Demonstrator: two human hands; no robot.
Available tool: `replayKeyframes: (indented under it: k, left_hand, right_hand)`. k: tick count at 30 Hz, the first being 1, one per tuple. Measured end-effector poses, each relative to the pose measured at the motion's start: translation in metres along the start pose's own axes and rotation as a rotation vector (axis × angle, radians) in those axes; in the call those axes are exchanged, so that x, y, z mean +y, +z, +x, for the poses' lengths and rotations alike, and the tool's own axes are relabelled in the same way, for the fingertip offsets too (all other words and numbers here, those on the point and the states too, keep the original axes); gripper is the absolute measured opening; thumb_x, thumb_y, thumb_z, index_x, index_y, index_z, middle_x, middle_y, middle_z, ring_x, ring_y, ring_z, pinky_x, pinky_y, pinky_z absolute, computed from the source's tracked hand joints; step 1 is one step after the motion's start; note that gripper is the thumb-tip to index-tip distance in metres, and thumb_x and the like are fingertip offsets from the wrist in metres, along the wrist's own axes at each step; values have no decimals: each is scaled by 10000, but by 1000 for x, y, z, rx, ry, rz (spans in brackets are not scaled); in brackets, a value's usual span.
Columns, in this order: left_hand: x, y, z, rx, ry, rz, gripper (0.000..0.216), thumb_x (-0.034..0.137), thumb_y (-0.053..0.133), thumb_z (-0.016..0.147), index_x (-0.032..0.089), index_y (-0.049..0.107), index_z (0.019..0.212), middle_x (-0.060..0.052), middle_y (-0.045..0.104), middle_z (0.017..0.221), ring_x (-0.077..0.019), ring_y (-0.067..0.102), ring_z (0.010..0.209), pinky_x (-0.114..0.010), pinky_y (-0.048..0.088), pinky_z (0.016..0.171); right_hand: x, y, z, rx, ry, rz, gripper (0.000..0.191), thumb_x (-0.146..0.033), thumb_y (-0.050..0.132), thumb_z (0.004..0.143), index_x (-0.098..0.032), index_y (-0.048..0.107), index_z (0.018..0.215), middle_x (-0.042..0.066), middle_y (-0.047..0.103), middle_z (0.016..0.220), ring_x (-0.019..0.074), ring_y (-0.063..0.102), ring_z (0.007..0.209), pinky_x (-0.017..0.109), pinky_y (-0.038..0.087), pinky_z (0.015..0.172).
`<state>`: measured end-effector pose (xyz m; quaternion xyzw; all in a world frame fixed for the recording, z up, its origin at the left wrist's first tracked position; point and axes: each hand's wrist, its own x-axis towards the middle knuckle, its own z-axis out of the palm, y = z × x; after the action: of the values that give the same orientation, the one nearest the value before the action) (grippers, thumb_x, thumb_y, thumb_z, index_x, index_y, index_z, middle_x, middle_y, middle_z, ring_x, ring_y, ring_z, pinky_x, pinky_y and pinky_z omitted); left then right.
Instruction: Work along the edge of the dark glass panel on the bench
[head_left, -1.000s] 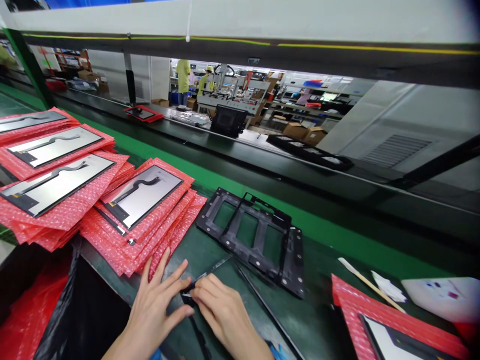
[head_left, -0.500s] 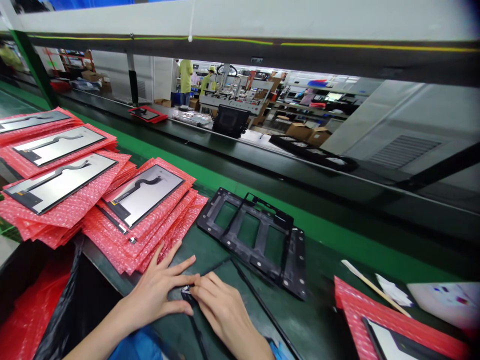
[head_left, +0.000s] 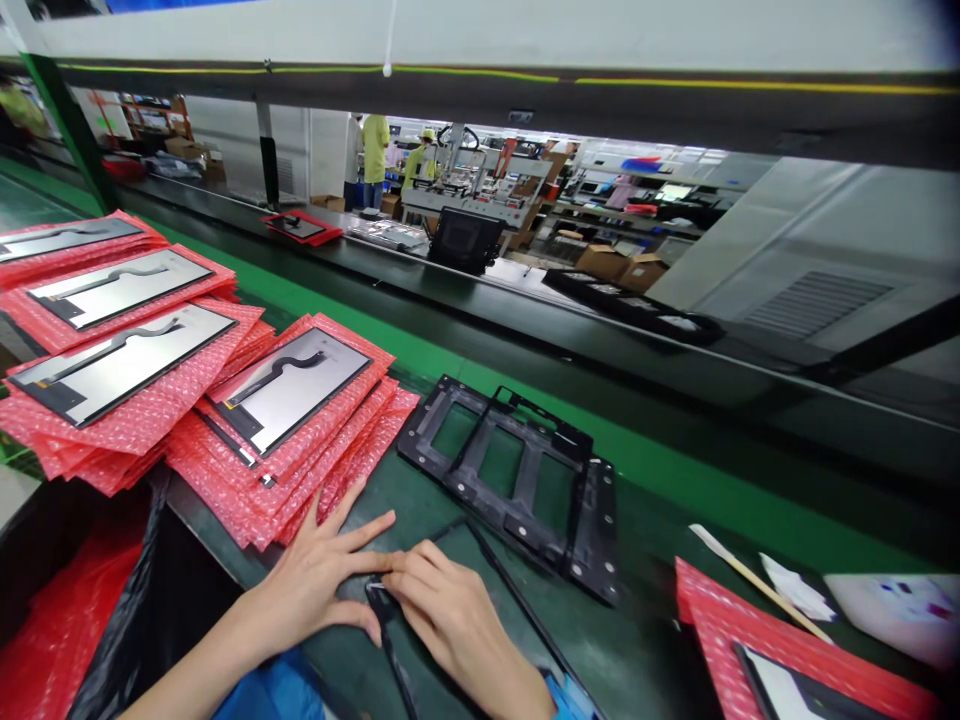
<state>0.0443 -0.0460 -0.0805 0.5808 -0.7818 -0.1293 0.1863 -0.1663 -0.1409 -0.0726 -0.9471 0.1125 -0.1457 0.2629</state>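
A dark glass panel (head_left: 495, 580) lies flat on the green bench mat at the near edge. My left hand (head_left: 319, 580) rests on its near-left corner with fingers spread, fingertips pressing the surface. My right hand (head_left: 457, 625) lies beside it, fingers curled on a thin black flex strip (head_left: 386, 625) at that corner. The two hands touch at the fingertips. A black plastic frame (head_left: 517, 480) with several openings sits just beyond the panel.
Stacks of red bubble bags topped with silver panels (head_left: 289, 385) fill the left. Another red bag with a panel (head_left: 780, 665) lies at the right, beside a wooden stick (head_left: 750, 580). A black bin liner (head_left: 157, 610) hangs at the near left. The green conveyor (head_left: 420, 350) runs behind.
My left hand has slid slightly forward and flattened on the panel corner, its forearm swinging in from the left. My right hand stays on the flex strip. The view shifted a little.
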Motion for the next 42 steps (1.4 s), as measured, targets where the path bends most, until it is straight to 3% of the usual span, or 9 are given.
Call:
replayKeyframes:
  k: [6,10,12,15,18,23,32,38,42]
  left_hand:
    - [0,-1,0,33,34,38,699,610,612,814,444,374,1450,-30,392,1538,-407,180,1466,-807,104,1050]
    - [1,-3,0,-26,25,37,695,616,558,848,481,286,1473,9,339,1564,-410,150,1471,-821,123,1034]
    - [0,-4,2,-63,8,13,574,564,481,925,507,289,1463,46,320,1569,-386,122,1483,-814,127,1044]
    - [-2,-8,11,-76,6,-52,386,421,369,1025,485,440,1398,77,365,1543,-328,99,1497,-763,79,1101]
    - [-5,-15,24,-109,55,-136,367,390,411,1020,447,497,1373,64,421,1511,-307,91,1499,-730,-21,1123]
    - [-10,-24,36,-226,141,-224,410,350,497,988,489,475,1373,92,357,1540,-334,48,1494,-729,-56,1114]
    - [-10,-24,35,-231,122,-218,411,396,556,952,476,507,1353,86,386,1528,-354,69,1492,-738,-73,1098]
    - [-9,-21,35,-195,124,-208,323,405,559,947,420,613,1265,68,426,1505,-330,61,1496,-698,-116,1112]
    - [-7,-22,34,-182,116,-198,362,365,563,940,431,587,1295,80,436,1495,-308,63,1498,-667,-124,1132]
  right_hand:
    - [2,-2,-5,-7,-55,-32,155,-171,424,1036,-197,576,1044,39,614,1042,198,477,928,302,381,697]
    - [3,-1,-4,18,-29,6,141,-161,439,1032,-203,573,1046,30,613,1041,201,473,937,298,371,705]
    - [3,0,-4,12,-28,-5,134,-149,445,1027,-201,567,1038,27,615,1036,203,474,941,296,368,706]
    - [5,1,-4,-2,-46,-57,124,-130,458,1017,-199,561,1028,30,619,1033,206,478,954,290,373,705]
    - [6,3,-6,-2,-69,-77,131,-132,447,1020,-191,560,1047,39,612,1017,203,478,955,287,398,739]
    - [8,4,-7,-12,-105,-75,188,-176,384,1048,-188,568,1084,46,607,968,198,481,937,285,411,726]
    - [9,-3,-11,-75,-167,-14,179,-120,385,1029,-180,545,1079,41,619,1023,192,494,945,301,403,785]
    - [10,-3,-10,-49,-129,7,170,-108,415,1014,-201,539,1084,26,613,1012,196,476,968,296,404,789]
    - [7,0,-11,-35,-158,-28,173,-120,421,1021,-201,542,1116,23,625,1057,190,491,987,289,407,796]
